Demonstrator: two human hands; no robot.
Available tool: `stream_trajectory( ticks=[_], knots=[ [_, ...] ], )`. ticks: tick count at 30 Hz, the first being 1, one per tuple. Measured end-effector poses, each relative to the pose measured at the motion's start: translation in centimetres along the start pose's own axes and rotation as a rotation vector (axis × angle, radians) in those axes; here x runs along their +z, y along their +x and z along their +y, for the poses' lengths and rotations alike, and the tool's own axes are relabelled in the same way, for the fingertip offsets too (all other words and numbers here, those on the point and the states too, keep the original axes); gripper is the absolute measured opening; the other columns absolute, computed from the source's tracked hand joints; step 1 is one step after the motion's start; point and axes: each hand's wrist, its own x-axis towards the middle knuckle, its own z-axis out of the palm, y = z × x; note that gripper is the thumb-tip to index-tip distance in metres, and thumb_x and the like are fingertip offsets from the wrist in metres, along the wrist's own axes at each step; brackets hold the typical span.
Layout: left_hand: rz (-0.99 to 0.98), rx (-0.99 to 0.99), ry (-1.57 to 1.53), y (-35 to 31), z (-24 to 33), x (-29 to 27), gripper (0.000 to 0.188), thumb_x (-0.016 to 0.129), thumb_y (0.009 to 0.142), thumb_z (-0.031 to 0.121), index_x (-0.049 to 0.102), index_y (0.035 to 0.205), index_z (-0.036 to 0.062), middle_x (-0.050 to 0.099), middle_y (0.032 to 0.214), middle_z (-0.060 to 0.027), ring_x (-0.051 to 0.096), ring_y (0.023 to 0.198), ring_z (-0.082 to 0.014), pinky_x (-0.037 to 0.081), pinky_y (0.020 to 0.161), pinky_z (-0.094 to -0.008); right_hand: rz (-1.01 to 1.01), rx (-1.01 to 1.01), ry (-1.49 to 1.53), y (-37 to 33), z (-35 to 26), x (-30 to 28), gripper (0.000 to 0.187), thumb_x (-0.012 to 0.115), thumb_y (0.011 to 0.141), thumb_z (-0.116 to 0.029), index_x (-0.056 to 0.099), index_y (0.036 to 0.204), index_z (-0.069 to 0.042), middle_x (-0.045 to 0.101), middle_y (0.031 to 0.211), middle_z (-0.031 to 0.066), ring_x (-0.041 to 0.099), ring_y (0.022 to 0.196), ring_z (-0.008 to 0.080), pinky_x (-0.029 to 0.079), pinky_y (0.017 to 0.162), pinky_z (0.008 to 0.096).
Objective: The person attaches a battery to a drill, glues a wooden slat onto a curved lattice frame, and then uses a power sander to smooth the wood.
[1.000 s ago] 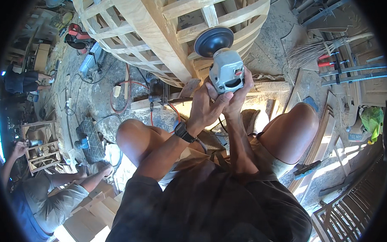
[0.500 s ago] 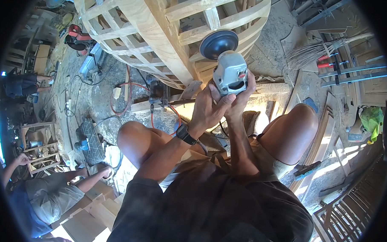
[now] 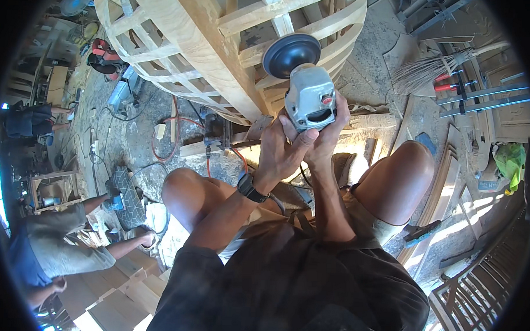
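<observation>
Both hands are wrapped round an angle grinder (image 3: 310, 97) with a grey head and a round black disc (image 3: 291, 54). My left hand (image 3: 279, 152), below a wrist with a dark watch, grips its left side. My right hand (image 3: 330, 135) closes on the right side, and the thumbs come near each other at the back. The disc is over the slats of a curved wooden lattice frame (image 3: 194, 32); whether it touches the wood I cannot tell. The grinder's body hides part of the frame, and most of its grip is hidden by my hands.
An orange hose (image 3: 160, 153) and cords cross the floor at left. A red and black power tool (image 3: 107, 58) lies farther off. A broom (image 3: 420, 74), clamps and planks (image 3: 436, 200) are at right. Two other people are at left, one (image 3: 58, 240) close by.
The grinder and its disc have shifted slightly left and nearer the far edge, my hands moving with them. At left, the nearby person has changed stance and arm position.
</observation>
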Motion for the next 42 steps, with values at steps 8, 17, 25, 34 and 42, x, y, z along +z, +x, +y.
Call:
stream_trajectory(
  ticks=[8,17,25,34,42],
  knots=[
    [0.009,-0.025,-0.019,-0.3,-0.3,0.4,0.061,0.07,0.089,0.048,0.057,0.115,-0.0061,0.068,0.095,-0.0219,0.069,0.087,-0.0345,0.053,0.075,-0.0422,-0.006,-0.01,-0.075,-0.9,0.3,-0.1,0.098,0.089,0.074,-0.028,0.025,0.14,0.006,0.048,0.12,0.0196,0.054,0.103,0.0257,0.047,0.088,0.0395],
    [0.007,-0.001,0.006,0.8,1.0,-0.1,0.058,0.07,0.089,0.046,0.06,0.111,-0.0064,0.069,0.09,-0.0228,0.07,0.082,-0.0367,0.052,0.069,-0.0426,0.024,0.11,0.042,-0.5,0.4,0.3,0.104,0.089,0.072,-0.036,0.024,0.141,0.006,0.039,0.124,0.0166,0.046,0.114,0.0248,0.043,0.097,0.0401],
    [-0.03,-0.065,0.098,-1.2,-1.8,1.6,0.048,0.068,0.092,0.038,0.06,0.11,-0.0054,0.069,0.091,-0.0208,0.069,0.083,-0.0323,0.052,0.073,-0.0413,0.054,0.058,0.005,-3.4,2.4,-0.2,0.094,0.086,0.076,-0.022,0.024,0.141,0.004,0.043,0.123,0.0172,0.048,0.11,0.0235,0.044,0.092,0.039],
    [-0.042,-0.08,0.013,-1.2,-1.1,0.5,0.054,0.065,0.093,0.045,0.061,0.11,-0.0059,0.069,0.094,-0.0191,0.068,0.085,-0.0306,0.051,0.074,-0.04,0.052,0.06,0.041,-3.0,1.5,0.5,0.094,0.088,0.075,-0.025,0.026,0.14,0.004,0.047,0.119,0.0174,0.053,0.105,0.0246,0.047,0.089,0.0391],
    [-0.013,-0.076,0.012,-0.8,-0.7,0.6,0.057,0.071,0.088,0.047,0.06,0.109,-0.0057,0.069,0.088,-0.023,0.071,0.084,-0.0368,0.053,0.072,-0.0415,0.062,0.157,0.13,-2.7,1.2,0.2,0.093,0.088,0.075,-0.028,0.028,0.139,0.003,0.047,0.118,0.0165,0.052,0.104,0.023,0.046,0.089,0.038]
  ],
)
